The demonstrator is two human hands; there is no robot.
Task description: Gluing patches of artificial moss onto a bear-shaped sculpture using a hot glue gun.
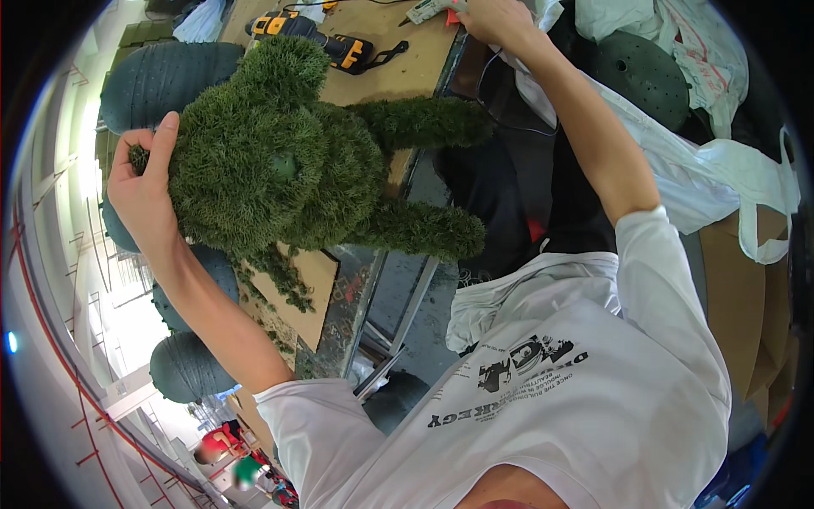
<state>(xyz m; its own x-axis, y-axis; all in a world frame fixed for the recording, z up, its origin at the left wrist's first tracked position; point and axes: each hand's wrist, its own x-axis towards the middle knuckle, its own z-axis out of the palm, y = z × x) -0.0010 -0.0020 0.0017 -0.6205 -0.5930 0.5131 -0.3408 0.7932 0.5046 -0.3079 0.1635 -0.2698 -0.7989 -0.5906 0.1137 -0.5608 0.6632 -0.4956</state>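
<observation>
A bear-shaped figure covered in green artificial grass lies on the workbench, its two legs stretching over the bench edge toward me. My left hand is at the far side of its head, pinching a small tuft of artificial grass between thumb and fingers. At the top edge of the view, my right hand is closed around the handle of a grey glue gun with a red trigger. Part of that hand is cut off by the frame.
A yellow-and-black cordless drill lies on the bench. Dark green rounded shells stand beyond the figure. Loose grass pieces lie on a board. A cable hangs near my legs. White bags and a perforated shell are at right.
</observation>
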